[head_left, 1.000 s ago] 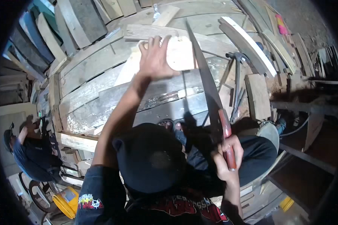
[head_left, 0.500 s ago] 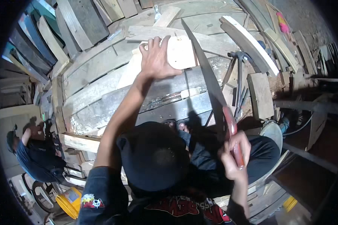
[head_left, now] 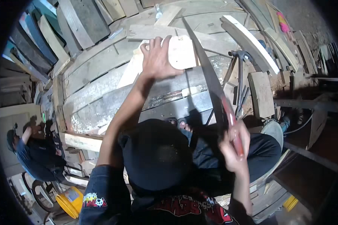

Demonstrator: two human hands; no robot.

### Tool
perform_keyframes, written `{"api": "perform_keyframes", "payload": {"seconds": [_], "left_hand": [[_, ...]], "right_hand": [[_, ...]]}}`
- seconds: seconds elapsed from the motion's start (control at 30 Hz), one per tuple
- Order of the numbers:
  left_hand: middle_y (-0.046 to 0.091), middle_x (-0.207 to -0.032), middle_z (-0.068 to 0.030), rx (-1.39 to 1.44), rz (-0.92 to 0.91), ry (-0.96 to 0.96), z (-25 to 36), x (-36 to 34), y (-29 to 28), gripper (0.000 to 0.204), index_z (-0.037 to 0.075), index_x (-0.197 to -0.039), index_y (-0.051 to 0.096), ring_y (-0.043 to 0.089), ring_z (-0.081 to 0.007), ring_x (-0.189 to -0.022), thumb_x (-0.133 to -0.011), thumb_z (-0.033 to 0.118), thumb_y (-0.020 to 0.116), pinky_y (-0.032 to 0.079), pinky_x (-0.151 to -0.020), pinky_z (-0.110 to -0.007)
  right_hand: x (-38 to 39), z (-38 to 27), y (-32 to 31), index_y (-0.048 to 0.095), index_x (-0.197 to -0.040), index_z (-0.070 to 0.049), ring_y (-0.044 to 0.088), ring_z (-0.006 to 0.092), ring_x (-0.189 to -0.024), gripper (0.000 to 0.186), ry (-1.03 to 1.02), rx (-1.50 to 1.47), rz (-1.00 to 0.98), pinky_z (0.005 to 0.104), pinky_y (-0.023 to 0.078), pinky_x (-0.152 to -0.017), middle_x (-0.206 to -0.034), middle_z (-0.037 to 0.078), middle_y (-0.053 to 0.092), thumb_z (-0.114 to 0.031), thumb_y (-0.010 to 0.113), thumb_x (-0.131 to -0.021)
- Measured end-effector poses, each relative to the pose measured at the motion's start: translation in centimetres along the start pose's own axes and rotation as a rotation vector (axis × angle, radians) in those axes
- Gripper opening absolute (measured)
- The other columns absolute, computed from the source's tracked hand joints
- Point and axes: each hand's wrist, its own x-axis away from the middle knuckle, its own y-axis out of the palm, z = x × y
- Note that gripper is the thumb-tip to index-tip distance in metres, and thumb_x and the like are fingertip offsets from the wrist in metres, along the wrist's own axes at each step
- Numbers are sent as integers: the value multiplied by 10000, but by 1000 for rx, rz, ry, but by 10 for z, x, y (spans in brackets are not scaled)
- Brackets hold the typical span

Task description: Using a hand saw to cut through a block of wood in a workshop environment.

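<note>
My left hand point(head_left: 158, 58) lies over a pale wooden block point(head_left: 183, 54), fingers bent across its top and thumb along its near edge, holding it on the plank bench point(head_left: 112, 82). In my right hand point(head_left: 234, 144) is the red handle of a handsaw point(head_left: 208, 69). My fingers wrap round that handle. The long dark blade slants away from me and leftward, running alongside the block's right end. Whether the teeth touch the wood I cannot tell. Part of the block is hidden under my left hand.
A hammer point(head_left: 240, 58) stands among offcuts right of the blade. A long white-faced beam point(head_left: 251, 45) lies at the far right. Leaning boards point(head_left: 79, 22) line the far left. Another person point(head_left: 37, 153) sits at left, near a yellow bucket point(head_left: 69, 202). My feet are by the bench's near edge.
My right hand and the saw handle have moved a little away from me, and the blade has slid slightly forward along the block's end. My left hand stays on the block.
</note>
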Motion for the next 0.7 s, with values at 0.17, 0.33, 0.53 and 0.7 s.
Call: {"api": "perform_keyframes", "payload": {"seconds": [0.17, 0.33, 0.53, 0.7], "left_hand": [[525, -1371, -187, 62, 46, 47, 16, -3, 16, 1376, 44, -1590, 423, 465, -380, -1348, -457, 632, 938, 306, -1108, -652], [560, -1339, -191, -3, 55, -4, -25, -4, -6, 1297, 91, -1564, 477, 506, -393, -1311, -456, 589, 931, 350, -1071, -644], [550, -1347, -195, 23, 53, 35, -7, 1, 16, 1321, 80, -1579, 456, 501, -376, -1321, -461, 605, 924, 323, -1099, -640], [543, -1367, -198, 29, -23, 27, 0, -19, 4, 1347, 67, -1580, 445, 478, -366, -1346, -463, 647, 925, 314, -1099, -639]], "right_hand": [[-194, -8, 51, 613, -1205, 13, 596, 136, -979, 319, -133, 90, -182, 288, 494, -924, -1040, 50, 627, -73, 738, -925], [-20, -7, 14, 548, -914, -43, 537, 83, -792, 170, -23, 78, -67, 267, 464, -780, -827, -5, 553, 27, 679, -832], [-82, 31, 23, 616, -1202, 42, 608, 190, -1047, 345, -133, 145, 157, 320, 495, -970, -1093, 54, 619, -44, 715, -883], [-163, 9, 56, 590, -1391, 42, 621, 201, -1196, 530, -247, 78, 36, 343, 482, -1045, -1278, 115, 656, -87, 756, -904]]}}
